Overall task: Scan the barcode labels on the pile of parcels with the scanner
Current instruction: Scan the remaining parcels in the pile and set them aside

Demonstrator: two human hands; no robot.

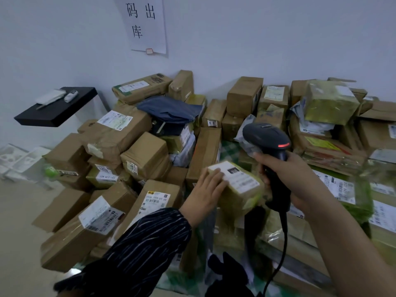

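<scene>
Right now your right hand (300, 174) has its fingers curled tight round the handle of the scanner (265, 136). Its smooth, rounded black head stands above your fist with a red strip glowing on it. Your left hand (203, 189) lies flat with straight fingers on the near left edge of a small parcel (240, 198), and the fingertips touch its white barcode label (237, 179). That parcel sits just beside the scanner handle, between your two hands.

The pile of parcels (128, 146) is packed against the wall (257, 39) behind it and runs off the right edge of view. The open room is on the left, where bare pale floor (17, 211) meets the pile's ragged edge. A black shelf (57, 112) juts from the wall above that side.

Most parcels are blocky brown cardboard under shiny tape. Some are wrapped in yellow-green film, and a soft, creased blue bag (171, 110) lies on top. The scanner's black cable (281, 243) hangs down between your arms.
</scene>
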